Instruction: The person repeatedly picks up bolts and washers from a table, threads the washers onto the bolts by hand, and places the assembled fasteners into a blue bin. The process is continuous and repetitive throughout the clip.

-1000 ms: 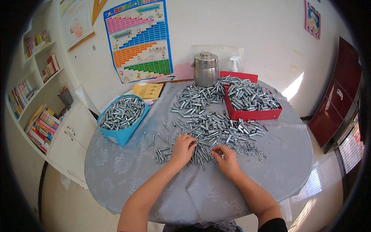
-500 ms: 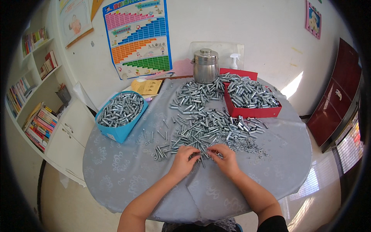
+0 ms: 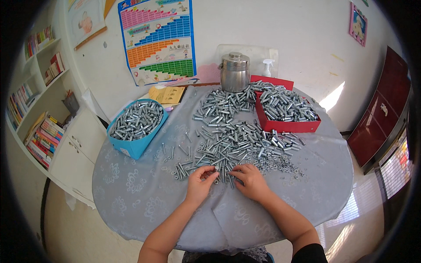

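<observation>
At the near edge of a pile of loose metal bolts (image 3: 226,151), both hands work close together. My left hand (image 3: 201,184) is closed in a pinch, with a small metal piece at its fingertips too small to name. A short gap to the right, my right hand (image 3: 251,182) has its fingers bent together against the bolts, and what they grip is hidden. Several bolts lie between the hands, pointing toward me. Small nuts and washers (image 3: 280,165) are scattered beyond my right hand.
A blue box (image 3: 136,147) heaped with metal sleeves stands at the left. On the right, a red box (image 3: 291,127) brims with similar parts. Behind the pile are a steel canister (image 3: 235,74) and a white spray bottle (image 3: 267,68). A grey cloth (image 3: 175,215) covers the round table.
My hands have drawn apart, the left shifting slightly left and the right settling lower over the bolts. The view has tilted slightly.
</observation>
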`<action>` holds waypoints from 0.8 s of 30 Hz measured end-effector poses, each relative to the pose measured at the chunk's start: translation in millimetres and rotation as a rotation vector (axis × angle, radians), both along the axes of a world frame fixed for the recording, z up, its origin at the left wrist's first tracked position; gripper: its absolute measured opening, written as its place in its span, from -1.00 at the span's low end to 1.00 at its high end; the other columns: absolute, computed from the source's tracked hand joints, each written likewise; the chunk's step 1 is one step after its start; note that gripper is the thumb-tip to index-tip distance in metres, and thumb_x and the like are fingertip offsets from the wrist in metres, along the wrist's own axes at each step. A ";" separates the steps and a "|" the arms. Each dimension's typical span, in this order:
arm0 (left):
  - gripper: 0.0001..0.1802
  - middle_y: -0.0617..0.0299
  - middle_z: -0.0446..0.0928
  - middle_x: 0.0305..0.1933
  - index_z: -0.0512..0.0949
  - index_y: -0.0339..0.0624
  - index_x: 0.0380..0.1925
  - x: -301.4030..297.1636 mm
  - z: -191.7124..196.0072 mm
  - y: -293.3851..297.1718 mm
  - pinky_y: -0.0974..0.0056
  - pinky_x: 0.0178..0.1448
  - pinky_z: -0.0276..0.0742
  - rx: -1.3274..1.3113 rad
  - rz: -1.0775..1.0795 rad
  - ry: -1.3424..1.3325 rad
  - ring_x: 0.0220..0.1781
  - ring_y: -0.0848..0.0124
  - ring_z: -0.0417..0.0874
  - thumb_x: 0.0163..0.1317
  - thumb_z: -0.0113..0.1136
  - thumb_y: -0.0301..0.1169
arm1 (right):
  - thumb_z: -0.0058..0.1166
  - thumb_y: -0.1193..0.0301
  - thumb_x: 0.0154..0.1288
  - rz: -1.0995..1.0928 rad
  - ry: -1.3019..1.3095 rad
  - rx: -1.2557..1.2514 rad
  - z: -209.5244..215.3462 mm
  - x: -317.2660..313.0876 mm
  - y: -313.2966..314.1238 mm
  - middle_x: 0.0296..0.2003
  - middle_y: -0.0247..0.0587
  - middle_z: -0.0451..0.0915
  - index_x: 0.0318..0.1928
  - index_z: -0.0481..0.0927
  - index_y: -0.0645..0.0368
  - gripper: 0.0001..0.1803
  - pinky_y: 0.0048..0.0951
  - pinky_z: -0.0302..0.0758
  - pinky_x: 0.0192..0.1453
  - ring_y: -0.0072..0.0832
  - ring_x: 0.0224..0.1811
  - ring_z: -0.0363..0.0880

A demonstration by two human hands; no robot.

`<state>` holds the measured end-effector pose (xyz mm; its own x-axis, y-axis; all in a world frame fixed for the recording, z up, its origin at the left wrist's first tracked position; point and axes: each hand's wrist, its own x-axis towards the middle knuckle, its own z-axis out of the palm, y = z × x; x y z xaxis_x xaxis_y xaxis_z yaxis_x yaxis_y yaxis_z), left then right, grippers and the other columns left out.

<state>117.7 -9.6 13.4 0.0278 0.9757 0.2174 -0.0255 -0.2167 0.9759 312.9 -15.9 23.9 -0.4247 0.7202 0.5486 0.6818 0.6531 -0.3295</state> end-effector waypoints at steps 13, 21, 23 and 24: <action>-0.76 0.26 0.54 -0.33 0.49 -0.34 -0.21 -4.5 -12.1 -1.9 0.49 -0.23 0.47 -0.140 -0.016 -0.271 -0.31 0.57 0.53 0.08 0.19 -0.55 | 0.13 0.46 -0.06 0.011 -0.062 -0.007 0.9 1.3 2.0 -0.28 -0.30 0.52 -0.34 0.59 0.14 -0.82 -0.32 0.31 0.00 -0.35 -0.14 0.44; -0.75 0.21 0.55 -0.32 0.48 -0.30 -0.17 -3.2 -10.8 -2.5 0.44 -0.24 0.50 -0.168 -0.046 -0.286 -0.33 0.53 0.54 0.10 0.17 -0.55 | 0.15 0.44 -0.04 0.055 -0.086 -0.036 0.6 2.2 2.9 -0.26 -0.29 0.52 -0.36 0.60 0.12 -0.84 -0.33 0.32 0.00 -0.33 -0.12 0.44; -0.74 0.19 0.55 -0.32 0.48 -0.28 -0.16 -5.3 -9.7 -2.5 0.43 -0.25 0.51 -0.184 -0.049 -0.324 -0.35 0.51 0.55 0.11 0.15 -0.55 | 0.15 0.44 -0.04 0.065 -0.101 -0.031 0.3 1.7 4.7 -0.28 -0.29 0.52 -0.36 0.60 0.12 -0.85 -0.32 0.33 -0.01 -0.32 -0.14 0.44; -0.74 0.18 0.56 -0.32 0.48 -0.27 -0.15 -6.2 -9.5 -2.3 0.43 -0.25 0.51 -0.193 -0.051 -0.343 -0.35 0.50 0.56 0.11 0.15 -0.55 | 0.15 0.45 -0.03 0.043 -0.048 -0.010 -0.9 2.0 5.2 -0.30 -0.28 0.53 -0.36 0.60 0.13 -0.85 -0.32 0.35 -0.04 -0.31 -0.16 0.46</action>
